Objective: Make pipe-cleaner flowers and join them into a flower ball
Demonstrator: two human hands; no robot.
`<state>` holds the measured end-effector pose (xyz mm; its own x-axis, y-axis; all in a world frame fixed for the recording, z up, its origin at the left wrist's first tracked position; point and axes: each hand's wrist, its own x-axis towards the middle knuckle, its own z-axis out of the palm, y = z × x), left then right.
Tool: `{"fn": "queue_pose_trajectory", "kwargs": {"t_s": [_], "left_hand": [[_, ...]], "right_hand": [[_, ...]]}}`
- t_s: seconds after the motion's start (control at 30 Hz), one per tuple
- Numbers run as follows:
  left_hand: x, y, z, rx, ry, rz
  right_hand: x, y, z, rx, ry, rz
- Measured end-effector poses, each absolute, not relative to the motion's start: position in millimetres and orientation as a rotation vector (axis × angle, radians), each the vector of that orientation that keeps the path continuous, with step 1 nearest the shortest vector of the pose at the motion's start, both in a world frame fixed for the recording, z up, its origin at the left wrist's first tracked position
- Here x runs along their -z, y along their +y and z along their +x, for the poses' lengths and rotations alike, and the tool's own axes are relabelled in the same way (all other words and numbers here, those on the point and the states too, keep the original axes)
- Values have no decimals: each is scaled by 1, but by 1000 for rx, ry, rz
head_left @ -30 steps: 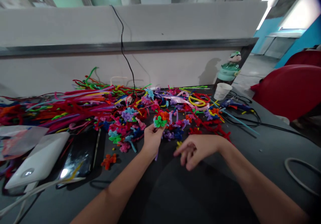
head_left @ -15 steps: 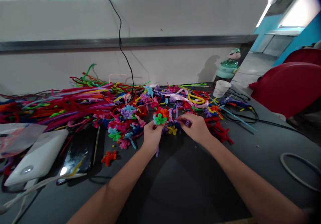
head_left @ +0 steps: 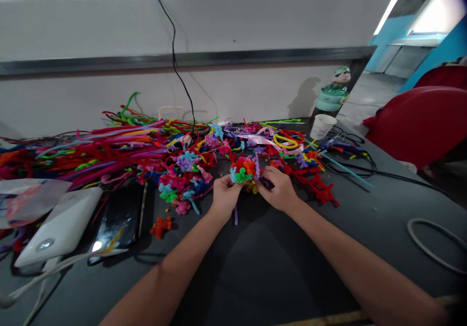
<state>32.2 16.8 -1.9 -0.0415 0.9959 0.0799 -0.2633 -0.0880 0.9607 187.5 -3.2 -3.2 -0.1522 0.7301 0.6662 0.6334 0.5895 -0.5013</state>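
My left hand [head_left: 225, 197] is closed round a small bunch of pipe-cleaner flowers [head_left: 242, 170] in green, orange, red and light blue. Below that hand hangs a purple stem end [head_left: 236, 215]. At the bunch's right side, my right hand [head_left: 279, 188] has its fingers pinched together on a purple pipe cleaner [head_left: 257, 164] that sticks up; the fingertips are partly hidden. Yellow loops of a flower [head_left: 251, 187] show between the hands. To the left, a single orange pipe-cleaner flower [head_left: 160, 226] lies on the dark table.
A heap of loose pipe cleaners [head_left: 91, 146] and finished flowers [head_left: 186, 161] runs along the back. On the left lie a phone [head_left: 118, 219], a white power bank [head_left: 62, 226] and cables. A paper cup [head_left: 322, 126], a bottle [head_left: 332, 97] and red pieces [head_left: 321, 190] are at right.
My right hand has moved left, up against the bunch. The bunch in my left hand has shifted slightly right and turned, showing more red.
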Motion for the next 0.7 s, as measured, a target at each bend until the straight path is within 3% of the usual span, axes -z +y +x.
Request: {"fn": "queue_pose_trajectory", "kwargs": {"t_s": [0.43, 0.57, 0.7], "left_hand": [[-1, 16, 33, -1367, 981, 996], [-6, 17, 31, -1309, 920, 934], [-8, 17, 30, -1217, 768, 801]], "right_hand": [[0, -6, 185, -292, -1763, -1196], [1, -4, 182, -555, -1532, -1201], [-8, -5, 175, -1059, -1280, -1076]]}}
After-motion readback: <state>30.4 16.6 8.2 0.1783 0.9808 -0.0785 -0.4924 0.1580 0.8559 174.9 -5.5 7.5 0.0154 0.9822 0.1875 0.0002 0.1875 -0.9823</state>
